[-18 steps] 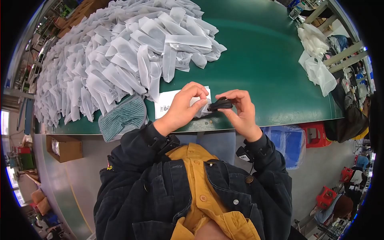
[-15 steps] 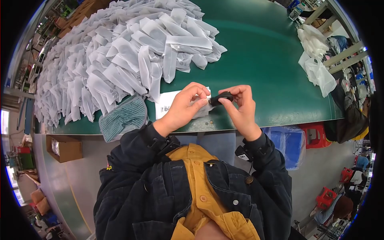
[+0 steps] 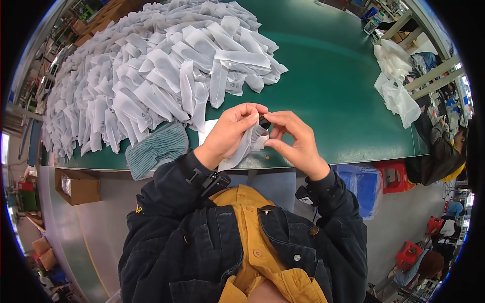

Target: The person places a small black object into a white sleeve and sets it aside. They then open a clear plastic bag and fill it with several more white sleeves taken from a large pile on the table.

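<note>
My left hand point(image 3: 226, 132) is closed on a translucent white bag point(image 3: 246, 144), which hangs slantwise below its fingers. The end of a black object point(image 3: 263, 122) shows at the bag's upper mouth; the rest is inside, and its kind cannot be made out. My right hand point(image 3: 297, 139) is at that mouth, its index fingertip against the black end and its thumb held apart lower down. Partly hidden behind my left hand, a stack of flat white bags point(image 3: 207, 130) lies on the green table point(image 3: 328, 91).
A large heap of filled white bags point(image 3: 136, 76) covers the table's left side. A teal ribbed cloth point(image 3: 157, 147) lies at the near edge. Crumpled plastic bags point(image 3: 396, 96) are at the right. Below stand a cardboard box point(image 3: 81, 187), a blue bin point(image 3: 358, 189) and a red stool point(image 3: 396, 178).
The black object has gone from my right fingers into the bag, leaving its end showing. The bag now hangs tilted from my left hand, and my right thumb has opened away.
</note>
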`<state>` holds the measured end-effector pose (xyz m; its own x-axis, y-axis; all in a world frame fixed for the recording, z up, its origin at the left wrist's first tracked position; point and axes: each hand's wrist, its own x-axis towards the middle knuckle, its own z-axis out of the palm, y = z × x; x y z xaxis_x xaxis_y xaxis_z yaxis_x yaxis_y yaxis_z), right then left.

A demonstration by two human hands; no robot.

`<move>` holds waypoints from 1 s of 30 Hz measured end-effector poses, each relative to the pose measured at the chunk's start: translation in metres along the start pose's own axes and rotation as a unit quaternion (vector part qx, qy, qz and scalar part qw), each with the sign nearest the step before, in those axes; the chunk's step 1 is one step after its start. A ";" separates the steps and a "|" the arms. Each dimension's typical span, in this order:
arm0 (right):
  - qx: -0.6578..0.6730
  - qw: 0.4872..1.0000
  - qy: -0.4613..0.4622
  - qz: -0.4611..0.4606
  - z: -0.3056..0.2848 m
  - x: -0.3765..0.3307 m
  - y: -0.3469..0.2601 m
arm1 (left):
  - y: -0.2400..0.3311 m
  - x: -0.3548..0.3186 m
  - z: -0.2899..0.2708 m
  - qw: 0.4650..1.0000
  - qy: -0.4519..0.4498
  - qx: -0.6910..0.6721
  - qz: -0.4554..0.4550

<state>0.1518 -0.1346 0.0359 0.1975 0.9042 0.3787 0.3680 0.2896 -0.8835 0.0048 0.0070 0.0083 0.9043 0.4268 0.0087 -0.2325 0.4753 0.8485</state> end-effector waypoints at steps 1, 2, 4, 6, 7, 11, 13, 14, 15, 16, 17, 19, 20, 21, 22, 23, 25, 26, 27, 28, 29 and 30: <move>-0.030 0.999 -0.007 -0.035 0.001 0.001 0.000 | 0.001 -0.001 -0.001 0.998 0.007 -0.047 -0.030; -0.031 0.999 -0.008 -0.036 0.002 0.001 0.000 | 0.000 -0.001 0.000 0.998 0.006 -0.047 -0.029; -0.052 0.998 -0.003 -0.048 0.006 0.000 0.006 | -0.003 -0.002 0.000 0.992 -0.011 -0.116 -0.047; -0.062 0.997 0.000 -0.054 0.009 -0.002 0.008 | -0.003 -0.004 0.001 0.987 -0.020 -0.151 -0.056; -0.069 0.995 0.025 -0.067 0.012 -0.005 0.007 | -0.002 -0.005 0.002 0.985 -0.022 -0.161 -0.058; -0.112 0.985 0.089 -0.100 0.024 -0.007 -0.002 | 0.000 -0.007 0.004 0.984 -0.022 -0.171 -0.055; -0.172 0.971 0.116 -0.116 0.029 -0.005 -0.009 | -0.001 -0.007 0.005 0.988 -0.016 -0.149 -0.041; -0.173 0.971 0.116 -0.116 0.029 -0.006 -0.008 | -0.002 -0.007 0.006 0.988 -0.016 -0.150 -0.041; -0.199 0.966 0.114 -0.119 0.030 -0.007 -0.007 | -0.003 -0.008 0.006 0.990 -0.016 -0.138 -0.035; -0.225 0.960 0.112 -0.122 0.030 -0.009 -0.005 | -0.005 -0.008 0.007 0.991 -0.016 -0.127 -0.030; -0.252 0.954 0.109 -0.124 0.030 -0.010 -0.005 | -0.006 -0.009 0.008 0.993 -0.017 -0.117 -0.024; -0.270 0.948 0.094 -0.137 0.021 -0.005 -0.013 | -0.008 -0.013 0.010 0.991 -0.030 -0.131 -0.025; -0.286 0.943 0.080 -0.150 0.014 0.000 -0.019 | -0.009 -0.016 0.010 0.988 -0.041 -0.145 -0.028; -0.302 0.937 0.066 -0.162 0.009 0.003 -0.023 | -0.011 -0.020 0.010 0.986 -0.053 -0.158 -0.030; -0.304 0.936 0.067 -0.163 0.004 0.005 -0.027 | -0.013 -0.021 0.012 0.985 -0.055 -0.158 -0.029; -0.283 0.950 0.035 -0.130 0.000 0.006 -0.030 | -0.016 -0.023 0.012 0.990 -0.074 -0.115 -0.026; -0.240 0.968 -0.030 -0.063 -0.006 0.011 -0.032 | -0.021 -0.025 0.013 0.993 -0.109 -0.030 -0.019; -0.240 0.968 -0.031 -0.063 -0.005 0.017 -0.030 | -0.021 -0.025 0.010 0.993 -0.109 -0.030 -0.018; -0.182 0.982 0.019 -0.048 -0.007 0.024 -0.025 | -0.020 -0.022 0.008 0.995 -0.088 0.036 -0.042; -0.123 0.989 0.069 -0.032 -0.007 0.031 -0.022 | -0.017 -0.020 0.004 0.990 -0.066 0.103 -0.066; -0.063 0.991 0.119 -0.017 -0.009 0.038 -0.017 | -0.013 -0.016 -0.001 0.981 -0.045 0.169 -0.089; -0.064 0.991 0.119 -0.017 -0.011 0.044 -0.009 | 0.000 -0.004 -0.014 0.980 -0.009 0.197 -0.028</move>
<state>0.1675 -0.1012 0.0637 0.3858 0.7906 0.4754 0.4868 0.2633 -0.8329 -0.0035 0.0164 0.0009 0.9185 0.3937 -0.0375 -0.0293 0.1622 0.9863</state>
